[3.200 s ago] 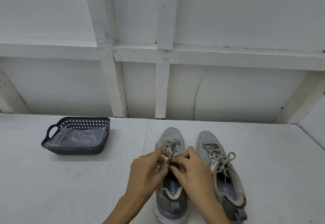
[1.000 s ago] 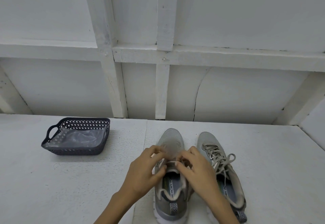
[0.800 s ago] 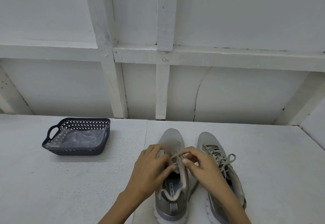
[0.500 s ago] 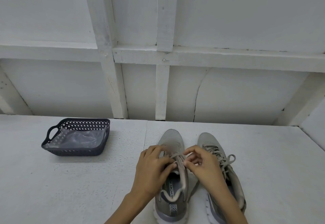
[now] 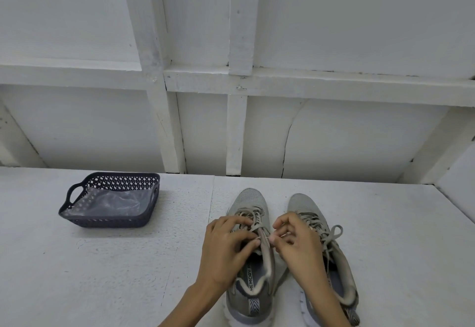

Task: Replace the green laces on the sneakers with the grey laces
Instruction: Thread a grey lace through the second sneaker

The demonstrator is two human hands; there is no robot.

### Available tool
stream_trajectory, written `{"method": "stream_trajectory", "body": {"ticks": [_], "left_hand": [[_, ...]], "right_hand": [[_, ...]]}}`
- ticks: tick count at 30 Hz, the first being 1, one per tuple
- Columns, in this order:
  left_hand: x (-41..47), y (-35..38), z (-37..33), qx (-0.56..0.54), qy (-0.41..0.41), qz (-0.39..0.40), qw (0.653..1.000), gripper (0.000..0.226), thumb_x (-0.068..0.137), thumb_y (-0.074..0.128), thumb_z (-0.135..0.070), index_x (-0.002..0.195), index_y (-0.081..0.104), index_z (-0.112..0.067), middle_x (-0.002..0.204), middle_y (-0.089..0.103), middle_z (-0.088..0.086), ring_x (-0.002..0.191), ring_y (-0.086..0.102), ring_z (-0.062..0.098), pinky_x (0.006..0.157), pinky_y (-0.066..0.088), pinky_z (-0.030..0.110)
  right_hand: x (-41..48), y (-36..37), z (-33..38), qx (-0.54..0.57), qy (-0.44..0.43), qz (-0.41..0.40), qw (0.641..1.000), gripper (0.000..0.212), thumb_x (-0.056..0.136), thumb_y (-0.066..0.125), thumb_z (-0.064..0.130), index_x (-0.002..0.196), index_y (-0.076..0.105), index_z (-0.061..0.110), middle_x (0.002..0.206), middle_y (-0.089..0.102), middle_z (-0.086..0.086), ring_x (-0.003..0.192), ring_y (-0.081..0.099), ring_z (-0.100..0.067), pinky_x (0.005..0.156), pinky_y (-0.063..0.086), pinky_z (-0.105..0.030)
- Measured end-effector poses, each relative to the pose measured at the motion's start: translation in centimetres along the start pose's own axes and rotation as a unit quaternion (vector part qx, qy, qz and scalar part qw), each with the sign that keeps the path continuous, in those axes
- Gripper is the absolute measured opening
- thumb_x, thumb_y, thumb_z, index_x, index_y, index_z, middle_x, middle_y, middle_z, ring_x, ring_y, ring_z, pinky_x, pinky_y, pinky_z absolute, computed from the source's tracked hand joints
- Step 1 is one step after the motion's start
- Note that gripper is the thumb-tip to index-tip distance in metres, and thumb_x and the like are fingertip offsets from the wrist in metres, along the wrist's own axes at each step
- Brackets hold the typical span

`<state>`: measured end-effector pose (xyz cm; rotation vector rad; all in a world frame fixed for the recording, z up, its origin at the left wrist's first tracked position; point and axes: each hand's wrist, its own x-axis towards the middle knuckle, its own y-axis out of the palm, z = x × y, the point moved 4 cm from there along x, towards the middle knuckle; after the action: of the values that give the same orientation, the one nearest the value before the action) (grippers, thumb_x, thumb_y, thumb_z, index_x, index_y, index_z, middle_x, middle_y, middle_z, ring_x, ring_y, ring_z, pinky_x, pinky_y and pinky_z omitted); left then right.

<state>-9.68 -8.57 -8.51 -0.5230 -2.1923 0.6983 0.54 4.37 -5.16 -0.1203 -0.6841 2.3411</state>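
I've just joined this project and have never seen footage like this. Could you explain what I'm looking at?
There is no machine here: a person works with bare hands. The one camera sits on their head and looks forward and down, so the arms come in from the bottom edge. On the white table two grey sneakers stand side by side, toes pointing away. Further left is a dark basket with a clear plastic bag in it. The left hand holds one sneaker at its laced part. The right hand pinches that sneaker's lace, apparently to work it loose. The other sneaker has its bow tied.
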Motion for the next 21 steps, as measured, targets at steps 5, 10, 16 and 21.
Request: {"method": "stream_trajectory", "body": {"ticks": [5, 10, 16, 21], "left_hand": [[0.4, -0.2, -0.2, 0.018, 0.028, -0.016, 0.999, 0.018, 0.079, 0.061, -0.048, 0.079, 0.073, -0.035, 0.101, 0.066, -0.023, 0.099, 0.052, -0.002, 0.089, 0.034, 0.031], [0.7, -0.3, -0.5, 0.026, 0.041, -0.002, 0.999, 0.017, 0.08, 0.061, -0.047, 0.079, 0.073, -0.035, 0.1, 0.067, -0.021, 0.097, 0.053, -0.002, 0.09, 0.032, 0.03], [0.5, -0.3, -0.3, 0.014, 0.036, 0.03, 0.999, 0.017, 0.085, 0.056, -0.042, 0.082, 0.07, -0.032, 0.104, 0.065, -0.018, 0.099, 0.053, 0.001, 0.089, 0.033, 0.025], [1.1, -1.1, -0.9, 0.012, 0.059, 0.064, 0.996, 0.021, 0.089, 0.052, -0.036, 0.084, 0.068, -0.022, 0.096, 0.07, -0.012, 0.091, 0.059, 0.005, 0.081, 0.041, 0.017]], "right_hand": [[-0.6, 0.5, 0.6, -0.088, -0.052, -0.021, 0.995, 0.037, 0.082, 0.072, 0.007, 0.086, 0.054, 0.04, 0.069, 0.065, 0.015, 0.07, 0.063, 0.003, 0.065, 0.048, -0.014], [-1.1, 1.0, 1.8, -0.205, -0.104, -0.03, 0.973, 0.043, 0.088, 0.062, 0.012, 0.124, 0.056, 0.035, 0.075, 0.068, 0.008, 0.069, 0.064, -0.012, 0.064, 0.052, -0.03], [-1.6, 1.5, 2.8, -0.287, -0.175, -0.033, 0.941, 0.04, 0.086, 0.066, 0.03, 0.125, 0.056, 0.032, 0.071, 0.066, 0.007, 0.061, 0.062, -0.014, 0.052, 0.044, -0.028], [-1.3, 1.1, 1.7, -0.24, -0.138, 0.006, 0.961, 0.036, 0.087, 0.061, 0.042, 0.121, 0.05, 0.041, 0.108, 0.06, 0.017, 0.096, 0.061, -0.006, 0.075, 0.05, -0.027]]}}
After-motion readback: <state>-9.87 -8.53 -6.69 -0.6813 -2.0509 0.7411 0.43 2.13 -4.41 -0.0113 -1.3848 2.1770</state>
